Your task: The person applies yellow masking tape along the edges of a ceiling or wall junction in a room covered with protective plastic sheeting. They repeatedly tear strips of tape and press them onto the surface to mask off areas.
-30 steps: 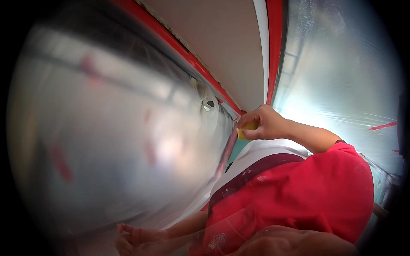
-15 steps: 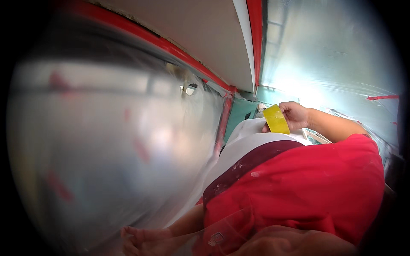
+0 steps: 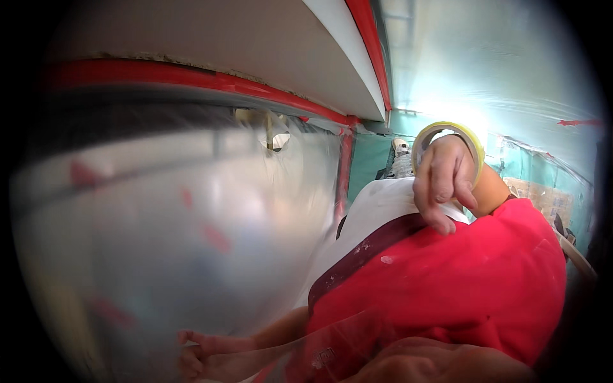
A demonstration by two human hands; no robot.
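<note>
The step in hand looks like carrying the yellow, ring-shaped tape roll [image 3: 477, 153], looped around the right hand [image 3: 443, 179], its grip loosely spread; using it would call for pinching its rim; the left hand's [image 3: 199, 354] grip I cannot tell.

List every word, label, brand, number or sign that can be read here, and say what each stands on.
No readable text.
Red shirt: a small pale emblem, too blurred to read.
Yellow tape roll: no lettering visible.
Brownish patch at the right: faint marks, too small to tell whether they are text.
</note>
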